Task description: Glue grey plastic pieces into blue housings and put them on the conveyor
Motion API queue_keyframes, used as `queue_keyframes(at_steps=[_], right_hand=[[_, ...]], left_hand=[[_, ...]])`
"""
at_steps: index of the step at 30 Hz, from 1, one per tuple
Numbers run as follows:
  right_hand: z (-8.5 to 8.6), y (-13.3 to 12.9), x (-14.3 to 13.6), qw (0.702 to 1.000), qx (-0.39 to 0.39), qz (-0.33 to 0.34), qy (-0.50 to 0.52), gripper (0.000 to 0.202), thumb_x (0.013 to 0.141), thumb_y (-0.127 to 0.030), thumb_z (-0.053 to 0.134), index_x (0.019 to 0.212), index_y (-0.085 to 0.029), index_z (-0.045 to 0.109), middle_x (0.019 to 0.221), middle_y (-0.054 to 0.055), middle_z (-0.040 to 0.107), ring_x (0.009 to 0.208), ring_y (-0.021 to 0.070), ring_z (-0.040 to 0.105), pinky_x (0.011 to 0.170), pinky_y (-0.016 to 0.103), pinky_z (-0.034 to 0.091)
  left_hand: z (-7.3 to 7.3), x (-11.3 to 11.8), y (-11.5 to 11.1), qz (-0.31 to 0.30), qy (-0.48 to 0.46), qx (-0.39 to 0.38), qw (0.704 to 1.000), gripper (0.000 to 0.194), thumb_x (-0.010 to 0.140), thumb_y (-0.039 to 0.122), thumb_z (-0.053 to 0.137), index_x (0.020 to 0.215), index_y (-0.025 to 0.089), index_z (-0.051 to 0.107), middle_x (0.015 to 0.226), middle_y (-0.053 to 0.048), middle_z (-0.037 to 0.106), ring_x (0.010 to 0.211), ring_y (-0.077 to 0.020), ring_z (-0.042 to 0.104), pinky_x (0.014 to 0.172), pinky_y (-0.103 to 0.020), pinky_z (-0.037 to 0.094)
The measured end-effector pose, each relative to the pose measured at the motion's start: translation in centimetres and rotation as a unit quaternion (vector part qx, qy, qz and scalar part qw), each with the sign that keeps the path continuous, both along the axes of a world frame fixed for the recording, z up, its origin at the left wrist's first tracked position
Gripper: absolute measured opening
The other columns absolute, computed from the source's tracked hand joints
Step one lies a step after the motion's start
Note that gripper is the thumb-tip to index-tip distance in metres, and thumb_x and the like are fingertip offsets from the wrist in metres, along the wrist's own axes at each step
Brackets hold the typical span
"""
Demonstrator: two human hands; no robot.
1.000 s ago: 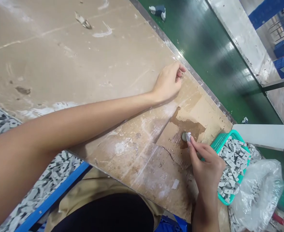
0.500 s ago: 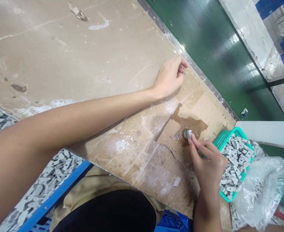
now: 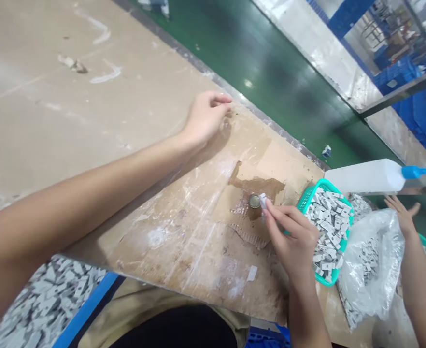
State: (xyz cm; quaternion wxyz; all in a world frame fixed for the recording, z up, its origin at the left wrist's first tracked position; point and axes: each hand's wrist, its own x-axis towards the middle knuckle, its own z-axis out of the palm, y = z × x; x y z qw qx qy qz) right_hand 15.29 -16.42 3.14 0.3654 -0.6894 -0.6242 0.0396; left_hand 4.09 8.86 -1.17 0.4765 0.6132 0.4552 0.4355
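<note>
A small grey-white piece (image 3: 262, 199) is pinched between the thumb and forefinger of my right hand (image 3: 294, 237). It is right beside a round bottle cap (image 3: 254, 201), which lies on a wet brown stain on a cardboard sheet (image 3: 234, 203). I cannot tell whether piece and cap touch. My left hand (image 3: 207, 116) is at the far edge of the worktable (image 3: 144, 121), fingers curled and closed; whatever they hold, if anything, is hidden.
Right of my right hand stands a green basket (image 3: 300, 203) of grey-white pieces, near a clear plastic bag (image 3: 376, 285) and a white bottle with blue nozzle (image 3: 365, 175). A co-worker's open hand (image 3: 404, 217) reaches in. A blue-rimmed bin (image 3: 86, 309) of pieces is lower left.
The view has shifted to the right. The piece in my right hand has drawn back from over the cap to its side. A co-worker's hand has come in at the right.
</note>
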Motion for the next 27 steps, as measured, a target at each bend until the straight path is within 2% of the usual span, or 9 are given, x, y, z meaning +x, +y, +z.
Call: queue_keyframes(at_steps=[1, 3, 6, 11, 14, 17, 21, 25, 27], right_hand=[[-0.1, 0.1, 0.1, 1.000, -0.003, 0.001, 0.020, 0.027, 0.089, -0.008, 0.065, 0.110, -0.021, 0.075, 0.088, 0.003, 0.074, 0.074, 0.0114, 0.069, 0.068, 0.022, 0.059], [-0.3, 0.3, 0.2, 0.998, -0.005, 0.000, 0.059, 0.024, 0.089, -0.009, 0.064, 0.109, -0.018, 0.075, 0.086, 0.005, 0.074, 0.073, 0.0118, 0.070, 0.067, 0.022, 0.058], [-0.6, 0.5, 0.3, 0.996, -0.005, -0.008, 0.092, 0.020, 0.090, -0.011, 0.063, 0.105, -0.014, 0.076, 0.080, 0.005, 0.073, 0.067, 0.0121, 0.068, 0.062, 0.022, 0.057], [-1.0, 0.6, 0.3, 0.994, 0.009, -0.025, 0.102, 0.022, 0.094, -0.017, 0.058, 0.105, -0.018, 0.077, 0.078, 0.004, 0.071, 0.065, 0.0121, 0.067, 0.060, 0.022, 0.056], [-1.3, 0.5, 0.2, 0.995, 0.002, -0.034, 0.094, 0.025, 0.095, -0.017, 0.054, 0.104, -0.019, 0.077, 0.077, 0.004, 0.071, 0.066, 0.0118, 0.066, 0.063, 0.022, 0.057], [-1.5, 0.4, 0.2, 0.995, -0.018, -0.036, 0.094, 0.026, 0.096, -0.019, 0.053, 0.105, -0.019, 0.077, 0.080, 0.005, 0.072, 0.069, 0.0119, 0.066, 0.066, 0.022, 0.057], [-1.8, 0.4, 0.4, 0.993, -0.028, -0.030, 0.107, 0.027, 0.097, -0.022, 0.052, 0.108, -0.019, 0.077, 0.080, 0.005, 0.072, 0.068, 0.0116, 0.065, 0.067, 0.021, 0.057], [-1.9, 0.5, 0.5, 0.992, 0.005, -0.038, 0.123, 0.027, 0.096, -0.021, 0.052, 0.103, -0.017, 0.078, 0.079, 0.006, 0.071, 0.064, 0.0119, 0.065, 0.063, 0.021, 0.054], [-1.9, 0.5, 0.6, 0.991, 0.020, -0.037, 0.126, 0.026, 0.095, -0.019, 0.054, 0.103, -0.015, 0.078, 0.080, 0.007, 0.072, 0.067, 0.0126, 0.067, 0.064, 0.021, 0.054]], left_hand=[[0.5, -0.2, -0.6, -0.017, 0.041, 0.073, 0.996, 0.020, 0.085, 0.010, 0.052, 0.094, 0.021, 0.066, 0.096, -0.006, 0.071, 0.095, -0.0199, 0.065, 0.093, -0.036, 0.048], [1.2, 0.0, -2.2, -0.091, 0.107, 0.233, 0.962, 0.021, 0.088, 0.015, 0.051, 0.100, 0.020, 0.068, 0.103, -0.007, 0.072, 0.103, -0.0225, 0.064, 0.100, -0.040, 0.047], [1.7, 2.8, -3.6, -0.230, 0.149, 0.363, 0.891, 0.027, 0.092, 0.018, 0.046, 0.108, 0.017, 0.068, 0.106, -0.010, 0.073, 0.103, -0.0238, 0.066, 0.096, -0.041, 0.051], [2.6, 14.2, -1.4, -0.393, 0.233, 0.436, 0.776, 0.044, 0.088, 0.003, 0.042, 0.126, 0.013, 0.063, 0.120, -0.014, 0.069, 0.113, -0.0227, 0.063, 0.097, -0.036, 0.050], [3.0, 21.0, 0.9, -0.469, 0.248, 0.424, 0.734, 0.060, 0.077, -0.005, 0.048, 0.130, 0.017, 0.062, 0.139, -0.013, 0.060, 0.132, -0.0217, 0.052, 0.110, -0.034, 0.041], [2.5, 25.1, 2.3, -0.505, 0.255, 0.359, 0.742, 0.056, 0.074, -0.002, 0.056, 0.125, 0.019, 0.067, 0.140, -0.010, 0.061, 0.137, -0.0238, 0.048, 0.112, -0.034, 0.038], [1.5, 26.5, 2.7, -0.507, 0.243, 0.274, 0.781, 0.037, 0.071, 0.005, 0.064, 0.103, 0.017, 0.077, 0.118, -0.008, 0.073, 0.122, -0.0254, 0.059, 0.103, -0.029, 0.044], [1.8, 23.7, 2.5, -0.399, 0.088, 0.106, 0.907, 0.025, 0.076, 0.010, 0.062, 0.098, 0.013, 0.073, 0.096, -0.009, 0.073, 0.090, -0.0196, 0.065, 0.088, -0.030, 0.049], [2.5, 20.3, 2.1, -0.354, -0.027, -0.018, 0.935, 0.026, 0.081, 0.010, 0.056, 0.103, 0.013, 0.068, 0.089, -0.008, 0.067, 0.076, -0.0141, 0.060, 0.077, -0.027, 0.049]])
